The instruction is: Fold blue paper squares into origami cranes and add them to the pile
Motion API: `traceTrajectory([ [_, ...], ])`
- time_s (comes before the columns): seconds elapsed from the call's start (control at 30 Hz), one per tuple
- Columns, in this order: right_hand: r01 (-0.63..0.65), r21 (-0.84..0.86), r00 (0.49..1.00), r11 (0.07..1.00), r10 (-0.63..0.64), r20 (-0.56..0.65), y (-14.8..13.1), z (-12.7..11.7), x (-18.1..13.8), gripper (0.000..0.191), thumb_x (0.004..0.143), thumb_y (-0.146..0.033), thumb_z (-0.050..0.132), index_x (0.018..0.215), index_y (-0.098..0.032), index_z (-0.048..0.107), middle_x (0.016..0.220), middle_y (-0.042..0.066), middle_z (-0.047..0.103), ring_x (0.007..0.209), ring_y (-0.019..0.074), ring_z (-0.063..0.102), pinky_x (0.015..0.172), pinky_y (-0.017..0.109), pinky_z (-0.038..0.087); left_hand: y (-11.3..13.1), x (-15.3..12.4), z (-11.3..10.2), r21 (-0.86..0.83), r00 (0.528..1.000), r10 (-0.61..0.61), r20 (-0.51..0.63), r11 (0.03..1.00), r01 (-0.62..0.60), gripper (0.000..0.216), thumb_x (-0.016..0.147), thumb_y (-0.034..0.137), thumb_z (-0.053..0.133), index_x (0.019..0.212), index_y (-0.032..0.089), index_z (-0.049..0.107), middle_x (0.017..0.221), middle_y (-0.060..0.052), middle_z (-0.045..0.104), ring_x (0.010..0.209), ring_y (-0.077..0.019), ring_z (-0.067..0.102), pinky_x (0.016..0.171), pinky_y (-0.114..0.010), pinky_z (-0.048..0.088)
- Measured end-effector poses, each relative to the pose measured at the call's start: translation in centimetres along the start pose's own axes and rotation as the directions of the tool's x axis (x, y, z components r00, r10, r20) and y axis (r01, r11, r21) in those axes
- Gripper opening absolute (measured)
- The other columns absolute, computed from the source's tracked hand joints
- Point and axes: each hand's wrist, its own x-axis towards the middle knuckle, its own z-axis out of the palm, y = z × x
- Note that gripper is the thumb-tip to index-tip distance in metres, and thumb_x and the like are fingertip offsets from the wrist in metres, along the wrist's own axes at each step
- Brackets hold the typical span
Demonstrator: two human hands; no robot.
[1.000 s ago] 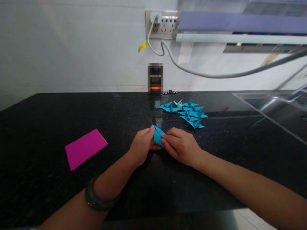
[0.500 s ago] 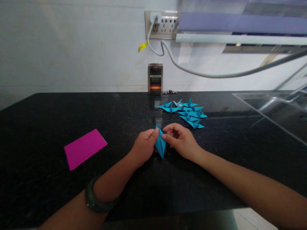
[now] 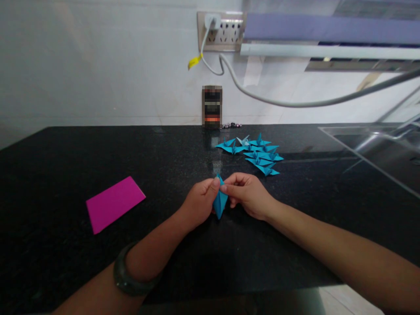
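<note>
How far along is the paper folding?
Done: a cluster of folded blue cranes lies on the counter. In hand: left hand and right hand pinch a partly folded blue piece. Left: finishing that piece; the pink sheet lies flat, untouched.

The person is wearing a thick, smooth, dark green bangle (image 3: 126, 280) around the left wrist, at seven o'clock. The left hand (image 3: 198, 203), right hand (image 3: 251, 197) and both forearms are showing bare.
</note>
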Motion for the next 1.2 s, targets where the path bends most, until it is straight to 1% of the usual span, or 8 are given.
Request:
traceTrajectory([
  [0.13, -0.027, 0.099, 0.999, 0.995, 0.031, -0.032, -0.19, -0.24, 0.15, 0.034, 0.050, -0.034, 0.081, 0.062, -0.014, 0.057, 0.043, -0.005, 0.057, 0.035, 0.0053, 0.051, 0.036, 0.015, 0.042, 0.27, -0.01, 0.17, -0.114, 0.996, -0.055, 0.073, 0.992, 0.063, 0.031, 0.079, 0.046, 0.051, 0.079, 0.016, 0.053, 0.061, 0.002, 0.058, 0.049, -0.0099, 0.055, 0.044, -0.021, 0.043],
  [0.23, -0.043, 0.126, 0.998, 0.991, 0.048, -0.036, -0.33, -0.32, 0.15, 0.034, 0.050, -0.032, 0.082, 0.063, -0.013, 0.057, 0.048, -0.004, 0.060, 0.036, 0.0047, 0.052, 0.037, 0.014, 0.044, 0.38, 0.00, 0.08, -0.101, 0.995, -0.062, 0.075, 0.992, 0.069, 0.024, 0.076, 0.040, 0.056, 0.078, 0.015, 0.053, 0.061, 0.003, 0.057, 0.045, -0.0084, 0.053, 0.039, -0.019, 0.040],
  [0.37, -0.059, 0.135, 0.998, 0.989, 0.062, -0.023, -0.39, -0.31, 0.10, 0.033, 0.050, -0.031, 0.082, 0.063, -0.013, 0.058, 0.047, -0.004, 0.060, 0.036, 0.0039, 0.051, 0.037, 0.014, 0.044, 0.44, -0.06, -0.11, -0.030, 0.995, -0.056, 0.086, 0.998, 0.059, 0.020, 0.078, 0.035, 0.053, 0.072, 0.015, 0.053, 0.058, 0.003, 0.056, 0.040, -0.0064, 0.048, 0.036, -0.017, 0.035],
  [0.47, -0.057, 0.146, 0.998, 0.988, 0.060, -0.016, -0.37, -0.35, 0.12, 0.032, 0.050, -0.030, 0.082, 0.063, -0.012, 0.059, 0.047, -0.004, 0.060, 0.036, 0.0037, 0.051, 0.037, 0.013, 0.044, 0.45, -0.11, -0.14, 0.004, 0.993, -0.061, 0.101, 0.998, 0.061, 0.021, 0.079, 0.035, 0.050, 0.073, 0.015, 0.053, 0.057, 0.003, 0.055, 0.040, -0.0063, 0.047, 0.036, -0.017, 0.035],
  [0.63, -0.046, 0.182, 0.998, 0.982, 0.051, -0.022, -0.40, -0.51, 0.15, 0.029, 0.051, -0.026, 0.081, 0.062, -0.013, 0.058, 0.045, -0.005, 0.058, 0.035, 0.0035, 0.049, 0.037, 0.013, 0.044, 0.36, -0.16, -0.11, 0.020, 0.990, -0.035, 0.140, 0.999, 0.033, 0.021, 0.081, 0.035, 0.047, 0.074, 0.016, 0.053, 0.056, 0.004, 0.053, 0.040, -0.0060, 0.045, 0.038, -0.017, 0.035],
  [0.77, -0.047, 0.188, 0.998, 0.981, 0.052, -0.021, -0.48, -0.53, 0.09, 0.027, 0.052, -0.025, 0.081, 0.061, -0.013, 0.058, 0.044, -0.005, 0.057, 0.035, 0.0038, 0.050, 0.037, 0.013, 0.044, 0.32, -0.19, -0.13, 0.028, 0.988, -0.032, 0.149, 0.999, 0.028, 0.022, 0.081, 0.036, 0.046, 0.073, 0.016, 0.053, 0.056, 0.004, 0.052, 0.040, -0.0064, 0.044, 0.039, -0.018, 0.035],
  [0.97, -0.056, 0.169, 0.998, 0.984, 0.061, -0.024, -0.58, -0.43, 0.04, 0.030, 0.050, -0.028, 0.082, 0.059, -0.013, 0.057, 0.043, -0.005, 0.057, 0.034, 0.0038, 0.049, 0.036, 0.013, 0.044, 0.26, -0.13, -0.26, 0.068, 0.985, -0.033, 0.171, 0.997, 0.022, 0.021, 0.082, 0.034, 0.044, 0.074, 0.016, 0.053, 0.056, 0.004, 0.050, 0.041, -0.0063, 0.043, 0.040, -0.018, 0.034],
  [1.2, -0.066, 0.168, 0.998, 0.984, 0.068, -0.008, -0.54, -0.57, 0.16, 0.032, 0.049, -0.028, 0.082, 0.058, -0.013, 0.056, 0.042, -0.006, 0.056, 0.034, 0.0041, 0.049, 0.036, 0.014, 0.044, 0.23, -0.18, -0.26, 0.116, 0.981, -0.004, 0.194, 0.993, -0.019, 0.021, 0.083, 0.033, 0.042, 0.074, 0.017, 0.052, 0.056, 0.004, 0.049, 0.043, -0.0069, 0.044, 0.043, -0.019, 0.035],
])
